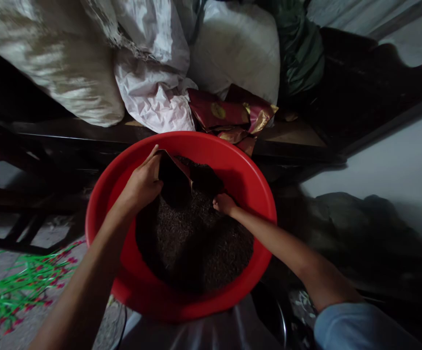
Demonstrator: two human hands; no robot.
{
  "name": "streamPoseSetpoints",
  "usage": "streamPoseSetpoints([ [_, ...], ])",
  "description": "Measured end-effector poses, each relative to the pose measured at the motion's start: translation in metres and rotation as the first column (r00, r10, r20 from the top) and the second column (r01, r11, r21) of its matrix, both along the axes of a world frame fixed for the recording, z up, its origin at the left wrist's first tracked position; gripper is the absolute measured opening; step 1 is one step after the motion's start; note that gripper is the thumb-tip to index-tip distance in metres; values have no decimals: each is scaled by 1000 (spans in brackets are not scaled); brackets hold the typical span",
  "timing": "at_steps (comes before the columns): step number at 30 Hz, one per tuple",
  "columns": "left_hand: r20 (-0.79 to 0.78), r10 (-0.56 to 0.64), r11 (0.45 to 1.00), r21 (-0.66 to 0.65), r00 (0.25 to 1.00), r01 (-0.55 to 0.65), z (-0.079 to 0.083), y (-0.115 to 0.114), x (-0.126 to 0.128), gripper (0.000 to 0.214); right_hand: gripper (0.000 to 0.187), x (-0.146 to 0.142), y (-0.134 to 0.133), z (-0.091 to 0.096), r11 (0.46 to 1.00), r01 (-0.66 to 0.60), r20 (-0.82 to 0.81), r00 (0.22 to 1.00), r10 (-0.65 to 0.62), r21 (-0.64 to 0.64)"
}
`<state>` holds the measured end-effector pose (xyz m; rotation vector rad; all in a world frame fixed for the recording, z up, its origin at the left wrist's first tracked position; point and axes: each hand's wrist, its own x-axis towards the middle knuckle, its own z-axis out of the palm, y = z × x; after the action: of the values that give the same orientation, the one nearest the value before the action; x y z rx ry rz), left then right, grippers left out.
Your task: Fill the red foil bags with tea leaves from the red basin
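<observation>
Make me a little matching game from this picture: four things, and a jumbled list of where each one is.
1. Left hand
2. Right hand
3. Maroon packets
4. Green stems

A. On the floor
B. Gripping an opened packet
C. In front of a white sack
D. Inside the red basin, by the dark loose material

Pairs: 1-B, 2-D, 3-C, 4-A

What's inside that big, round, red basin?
Loose, dark brown, shredded-looking material, an open dark bag held by the left hand, and the right hand. The material hides the bottom of the basin; the bag's interior is too dark to read.
</observation>
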<state>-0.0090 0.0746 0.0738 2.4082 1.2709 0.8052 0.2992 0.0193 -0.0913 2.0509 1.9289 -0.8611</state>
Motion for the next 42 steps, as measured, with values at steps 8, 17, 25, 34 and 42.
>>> streamPoseSetpoints([
  [8, -2, 4, 999, 38, 1000, -3, 0, -1, 2, 78, 27, 5, 12, -10, 993, 113, 2, 994, -113, -47],
  [17, -10, -14, 999, 36, 1000, 14, 2, 0, 5, 78, 25, 19, 14, -19, 892, 385, -194, 881, -432, -237],
  [25, 6, 22, 1000, 9, 1000, -22, 1, 0, 5, 84, 23, 17, 12, -10, 792, 524, -417, 674, -610, -312],
  [34, -21, -1, 1000, 24, 1000, 2, 0, 2, -2, 79, 15, 25, -5, 37, 729, 580, -758, 270, -593, -363],
  [42, -15, 17, 1000, -9, 1000, -17, 7, -2, 3, 77, 20, 47, -62, 99, 748, 572, -915, -13, -403, -338],
])
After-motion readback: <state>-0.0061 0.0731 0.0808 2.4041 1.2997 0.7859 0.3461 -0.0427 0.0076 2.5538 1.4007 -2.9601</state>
